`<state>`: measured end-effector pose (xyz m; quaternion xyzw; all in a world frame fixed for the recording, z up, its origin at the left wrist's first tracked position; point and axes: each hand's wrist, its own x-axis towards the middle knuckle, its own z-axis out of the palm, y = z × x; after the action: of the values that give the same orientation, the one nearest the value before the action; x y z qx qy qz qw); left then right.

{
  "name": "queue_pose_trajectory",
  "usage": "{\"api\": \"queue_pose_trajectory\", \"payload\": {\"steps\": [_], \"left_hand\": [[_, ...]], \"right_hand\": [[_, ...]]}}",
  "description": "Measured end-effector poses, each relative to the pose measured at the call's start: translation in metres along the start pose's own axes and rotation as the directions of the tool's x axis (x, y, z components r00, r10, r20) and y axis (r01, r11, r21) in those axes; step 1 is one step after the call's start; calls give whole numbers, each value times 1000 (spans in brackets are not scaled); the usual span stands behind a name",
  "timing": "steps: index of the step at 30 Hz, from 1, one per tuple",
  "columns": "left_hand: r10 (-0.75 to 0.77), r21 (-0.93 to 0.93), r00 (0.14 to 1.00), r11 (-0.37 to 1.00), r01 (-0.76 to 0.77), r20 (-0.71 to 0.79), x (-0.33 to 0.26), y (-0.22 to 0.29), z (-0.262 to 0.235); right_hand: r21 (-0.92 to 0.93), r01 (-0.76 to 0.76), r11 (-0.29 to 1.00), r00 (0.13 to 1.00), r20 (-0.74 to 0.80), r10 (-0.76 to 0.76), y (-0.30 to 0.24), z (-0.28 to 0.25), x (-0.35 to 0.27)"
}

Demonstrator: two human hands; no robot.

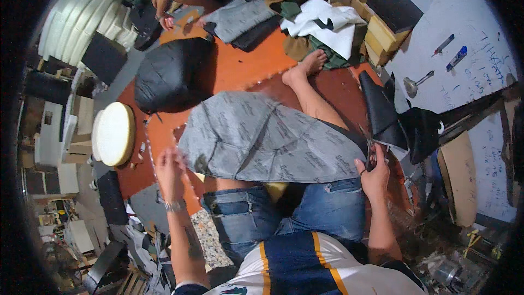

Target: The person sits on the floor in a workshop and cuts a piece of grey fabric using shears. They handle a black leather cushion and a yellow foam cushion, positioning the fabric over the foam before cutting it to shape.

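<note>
The cloth [273, 136] is grey with a darker print repeated across it, the jeans [333, 205] are faded blue, and the shirt [295, 267] is white with a navy middle edged by yellow stripes. The floor cover [245, 68] is orange and red-brown, the bundle [172, 74] black, the round cushion [117, 134] cream. The fabric heap [341, 27] mixes white, dark green and brown; the marker [457, 58] is blue.

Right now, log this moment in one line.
Left hand: beside grey fabric; right hand: holding scissors; fabric: draped across legs; black bundle: beyond fabric
</note>
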<state>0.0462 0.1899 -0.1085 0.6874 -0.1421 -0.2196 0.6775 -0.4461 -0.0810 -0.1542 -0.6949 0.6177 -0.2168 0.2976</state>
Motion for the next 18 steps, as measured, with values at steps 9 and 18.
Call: {"api": "queue_pose_trajectory", "payload": {"steps": [9,18], "left_hand": [[-757,-63,507,532,845,412,-156,-34,161],[-209,-224,969,959,175,-135,-92,-41,165]], "right_hand": [[275,-215,937,963,217,157,26,3,17],[396,-310,864,915,370,160,-14,-33,19]]}}
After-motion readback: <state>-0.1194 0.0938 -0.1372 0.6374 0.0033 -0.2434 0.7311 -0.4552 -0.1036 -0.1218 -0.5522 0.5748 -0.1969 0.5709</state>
